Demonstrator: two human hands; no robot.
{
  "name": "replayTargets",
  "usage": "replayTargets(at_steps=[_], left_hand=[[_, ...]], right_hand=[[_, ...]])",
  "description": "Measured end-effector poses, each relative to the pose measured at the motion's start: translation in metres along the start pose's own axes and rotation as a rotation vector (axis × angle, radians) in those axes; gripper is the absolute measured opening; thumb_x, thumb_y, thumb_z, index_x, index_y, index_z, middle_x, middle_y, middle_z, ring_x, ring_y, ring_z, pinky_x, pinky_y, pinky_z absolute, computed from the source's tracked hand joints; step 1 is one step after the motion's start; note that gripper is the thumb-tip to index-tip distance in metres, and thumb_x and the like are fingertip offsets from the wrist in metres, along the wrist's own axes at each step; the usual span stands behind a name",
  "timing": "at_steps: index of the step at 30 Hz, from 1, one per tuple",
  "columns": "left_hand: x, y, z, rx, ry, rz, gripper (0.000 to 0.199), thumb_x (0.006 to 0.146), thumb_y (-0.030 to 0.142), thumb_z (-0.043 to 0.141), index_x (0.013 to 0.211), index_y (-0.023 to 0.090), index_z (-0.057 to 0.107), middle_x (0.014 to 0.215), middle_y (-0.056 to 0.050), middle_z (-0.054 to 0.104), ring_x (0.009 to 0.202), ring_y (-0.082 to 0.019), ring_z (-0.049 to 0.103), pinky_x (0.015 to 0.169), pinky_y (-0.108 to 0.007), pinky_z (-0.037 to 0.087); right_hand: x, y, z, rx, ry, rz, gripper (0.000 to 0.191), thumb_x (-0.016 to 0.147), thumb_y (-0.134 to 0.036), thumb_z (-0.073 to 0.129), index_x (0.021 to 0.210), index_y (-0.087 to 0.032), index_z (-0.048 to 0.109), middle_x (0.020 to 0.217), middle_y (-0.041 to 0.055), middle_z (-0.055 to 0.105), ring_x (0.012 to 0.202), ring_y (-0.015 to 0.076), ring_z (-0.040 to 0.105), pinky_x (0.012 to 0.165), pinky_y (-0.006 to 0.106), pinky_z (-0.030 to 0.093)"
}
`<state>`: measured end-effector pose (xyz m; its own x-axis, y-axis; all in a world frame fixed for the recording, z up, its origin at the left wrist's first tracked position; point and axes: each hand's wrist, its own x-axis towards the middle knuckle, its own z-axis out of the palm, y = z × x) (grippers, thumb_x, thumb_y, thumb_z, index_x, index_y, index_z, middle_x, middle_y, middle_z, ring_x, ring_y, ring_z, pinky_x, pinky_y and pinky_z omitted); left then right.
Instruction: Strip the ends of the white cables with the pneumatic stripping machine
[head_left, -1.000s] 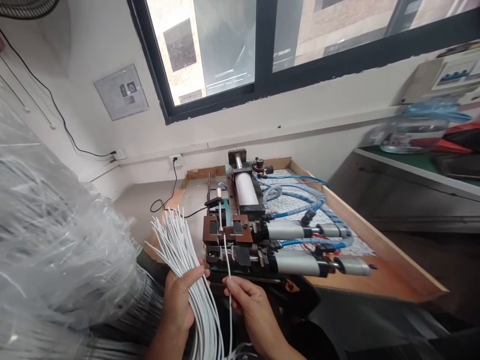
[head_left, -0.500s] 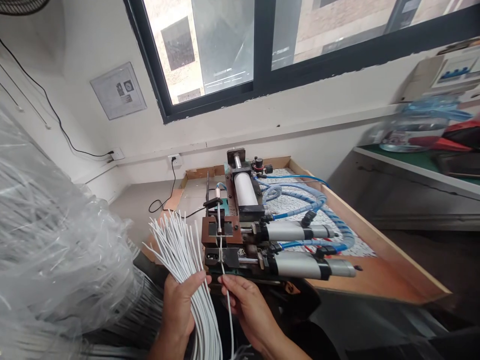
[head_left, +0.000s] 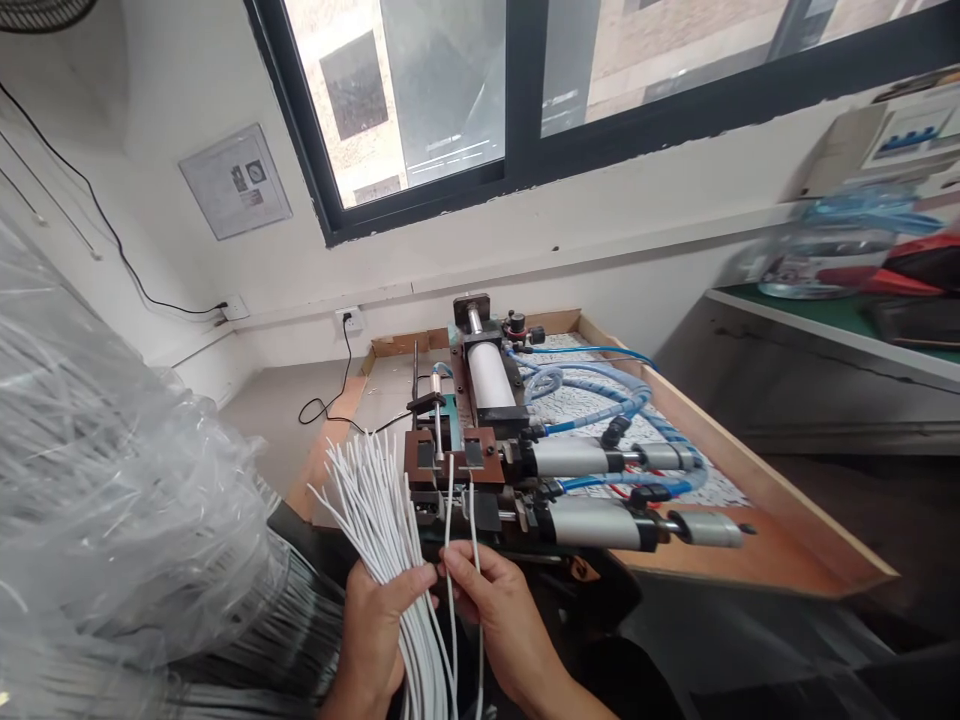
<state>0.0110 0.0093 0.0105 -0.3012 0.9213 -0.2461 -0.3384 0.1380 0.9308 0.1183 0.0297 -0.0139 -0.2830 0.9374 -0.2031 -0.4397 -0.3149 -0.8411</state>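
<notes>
My left hand (head_left: 375, 625) is closed round a thick bundle of white cables (head_left: 377, 515), whose loose ends fan out upward. Beside it, my right hand (head_left: 504, 615) pinches a single white cable (head_left: 450, 510) between thumb and fingers. A second white cable (head_left: 475, 525) runs through the same hand, farther right. Both cable tips point up at the jaws (head_left: 455, 455) of a pneumatic clamping machine, which are apart with a gap between them. Whether the tips touch the machine I cannot tell.
Two silver air cylinders (head_left: 596, 525) extend right from the machine, with blue hoses (head_left: 630, 400) behind. A wooden tray edge (head_left: 750, 480) surrounds it. Plastic-wrapped cable bundles (head_left: 187, 500) stand at left. On the right is a green shelf (head_left: 795, 312) with a bottle.
The machine's jaws have parted, with the right-hand blocks and cylinder rods shifted right. My hands have moved slightly right. A second cable now stands apart in my right hand.
</notes>
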Motion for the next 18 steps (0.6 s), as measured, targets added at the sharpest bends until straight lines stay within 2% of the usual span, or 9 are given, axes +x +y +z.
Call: replayTargets(at_steps=[4, 9, 14, 18], left_hand=[[0.004, 0.003, -0.004, -0.007, 0.114, -0.028, 0.023, 0.056, 0.017, 0.069, 0.074, 0.011, 0.056, 0.058, -0.001, 0.060, 0.055, -0.015, 0.057, 0.052, -0.028, 0.048], [0.006, 0.008, -0.004, -0.052, 0.181, -0.043, 0.025, 0.053, 0.017, 0.071, 0.072, 0.011, 0.056, 0.057, -0.001, 0.060, 0.055, -0.016, 0.059, 0.052, -0.029, 0.050], [0.009, 0.009, -0.005, -0.074, 0.185, -0.017, 0.026, 0.051, 0.016, 0.072, 0.070, 0.011, 0.056, 0.055, 0.000, 0.059, 0.052, -0.016, 0.059, 0.050, -0.028, 0.049], [0.010, 0.010, -0.005, -0.077, 0.118, 0.043, 0.024, 0.052, 0.014, 0.071, 0.072, 0.011, 0.058, 0.060, -0.001, 0.062, 0.056, -0.013, 0.058, 0.057, -0.024, 0.047]], right_hand=[[-0.005, 0.003, -0.003, -0.012, 0.059, 0.023, 0.032, 0.069, -0.042, 0.058, 0.062, -0.011, 0.051, 0.055, -0.0026, 0.042, 0.047, 0.0038, 0.026, 0.043, 0.018, 0.015], [0.000, 0.005, -0.004, 0.007, 0.060, 0.073, 0.034, 0.068, -0.041, 0.058, 0.056, -0.011, 0.048, 0.046, -0.0062, 0.031, 0.042, 0.0026, 0.020, 0.042, 0.019, 0.011], [0.005, 0.003, -0.004, 0.053, 0.048, 0.127, 0.031, 0.067, -0.040, 0.059, 0.060, -0.012, 0.050, 0.049, -0.0054, 0.034, 0.042, 0.0024, 0.021, 0.041, 0.018, 0.011], [0.000, 0.008, -0.002, -0.048, -0.061, 0.110, 0.030, 0.067, -0.041, 0.059, 0.069, -0.011, 0.058, 0.050, -0.0058, 0.031, 0.044, 0.0031, 0.020, 0.041, 0.018, 0.014]])
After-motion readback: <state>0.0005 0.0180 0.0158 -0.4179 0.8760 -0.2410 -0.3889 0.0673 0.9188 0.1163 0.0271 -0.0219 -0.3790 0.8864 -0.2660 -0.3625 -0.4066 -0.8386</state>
